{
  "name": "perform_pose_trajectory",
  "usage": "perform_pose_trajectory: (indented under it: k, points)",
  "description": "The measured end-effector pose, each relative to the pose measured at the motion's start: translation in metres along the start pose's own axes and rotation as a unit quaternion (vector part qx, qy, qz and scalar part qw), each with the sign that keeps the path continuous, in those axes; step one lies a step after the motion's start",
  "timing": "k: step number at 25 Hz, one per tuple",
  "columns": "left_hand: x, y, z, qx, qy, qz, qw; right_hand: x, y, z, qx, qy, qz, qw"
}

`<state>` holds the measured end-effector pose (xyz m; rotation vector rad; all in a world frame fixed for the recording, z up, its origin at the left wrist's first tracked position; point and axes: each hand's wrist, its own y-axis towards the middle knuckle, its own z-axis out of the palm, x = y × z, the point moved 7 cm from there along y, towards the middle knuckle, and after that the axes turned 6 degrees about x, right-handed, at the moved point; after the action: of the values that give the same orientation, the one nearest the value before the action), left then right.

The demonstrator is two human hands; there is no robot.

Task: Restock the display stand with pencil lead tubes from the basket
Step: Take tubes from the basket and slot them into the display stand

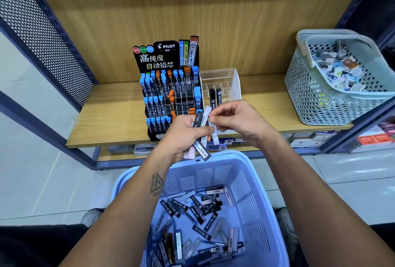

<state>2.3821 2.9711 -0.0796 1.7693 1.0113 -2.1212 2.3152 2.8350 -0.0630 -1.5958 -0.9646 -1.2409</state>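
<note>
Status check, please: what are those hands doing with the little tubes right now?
Left hand grips a bunch of tubes. Right hand pinches a white one from it. Stand and clear rack just ahead, nothing in the way.

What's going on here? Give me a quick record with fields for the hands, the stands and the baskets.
left hand: grips a bunch of black and white pencil lead tubes
right hand: pinches one white tube from that bunch
black Pilot display stand: on wooden shelf, mostly stocked
clear acrylic organiser: right of the stand, two black tubes inside
blue plastic basket: below the hands, loose tubes inside
pale green perforated basket: on the shelf's right end
</note>
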Motion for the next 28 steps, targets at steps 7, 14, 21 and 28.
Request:
perform_pose_trajectory:
  k: [7, 14, 21, 28]
  points:
    - [0.001, 0.021, -0.02, -0.116, -0.04, 0.025, 0.992, 0.001, 0.006, -0.08, -0.264, -0.139, -0.064, 0.952]
    - [0.016, 0.019, -0.019, -0.105, -0.037, 0.003, 0.994, -0.019, 0.014, -0.068, -0.238, -0.268, -0.046, 0.932]
    - [0.021, 0.02, -0.017, -0.095, -0.021, 0.002, 0.995, -0.038, 0.02, -0.057, -0.211, -0.322, -0.019, 0.923]
    - [0.023, 0.023, -0.013, -0.081, -0.009, 0.01, 0.997, -0.045, 0.025, -0.058, -0.231, -0.321, -0.021, 0.918]
